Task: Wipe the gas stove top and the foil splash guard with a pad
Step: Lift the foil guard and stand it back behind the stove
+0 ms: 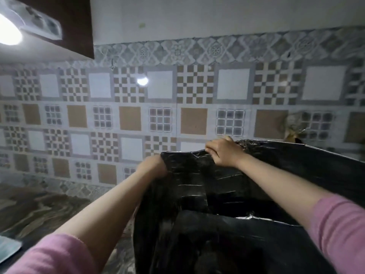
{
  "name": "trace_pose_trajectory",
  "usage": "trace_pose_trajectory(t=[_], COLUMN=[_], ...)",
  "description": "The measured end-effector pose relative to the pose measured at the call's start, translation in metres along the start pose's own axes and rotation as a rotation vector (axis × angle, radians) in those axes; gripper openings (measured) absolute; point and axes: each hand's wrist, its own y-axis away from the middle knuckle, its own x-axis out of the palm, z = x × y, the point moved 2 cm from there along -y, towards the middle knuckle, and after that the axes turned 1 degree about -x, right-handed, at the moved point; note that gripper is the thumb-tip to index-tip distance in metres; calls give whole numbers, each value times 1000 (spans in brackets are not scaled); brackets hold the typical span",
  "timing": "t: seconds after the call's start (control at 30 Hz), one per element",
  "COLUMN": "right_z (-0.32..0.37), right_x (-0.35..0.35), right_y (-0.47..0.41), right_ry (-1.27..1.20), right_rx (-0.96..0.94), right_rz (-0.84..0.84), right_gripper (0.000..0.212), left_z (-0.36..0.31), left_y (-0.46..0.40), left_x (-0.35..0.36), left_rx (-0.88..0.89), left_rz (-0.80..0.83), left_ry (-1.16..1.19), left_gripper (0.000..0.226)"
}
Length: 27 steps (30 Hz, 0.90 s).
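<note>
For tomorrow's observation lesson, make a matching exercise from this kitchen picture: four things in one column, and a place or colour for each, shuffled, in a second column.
Things
1. splash guard
2. right hand
3. lamp
4. sleeves

Descriptions
A. pink
B. top left, lit
C. dark, crinkled and shiny
D. on the guard's top edge

Pairs: 1-C, 2-D, 3-B, 4-A

The foil splash guard (217,186) stands upright against the tiled wall (126,119), dark, crinkled and glinting along its creases. It folds into panels, its top edge wavy, below the wall's patterned squares.
</note>
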Motion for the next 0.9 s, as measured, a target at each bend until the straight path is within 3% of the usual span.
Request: trace_pose_trajectory(t=[0.27,0.57,0.9], right_z=[-23,-33,-35], right_x=[18,4,56], right_y=[2,-16,18], right_ry=[-30,-49,-194], right_rx=[113,196,254], right_rz=[71,-73,246], right_gripper=[23,21,23], left_z=[-14,-20,-17], left_y=[-31,-36,-38], left_x=[21,-5,34], left_rx=[26,29,32], left_rz=[-16,-116,93], left_ry=[-14,7,-52], left_gripper=[23,24,28])
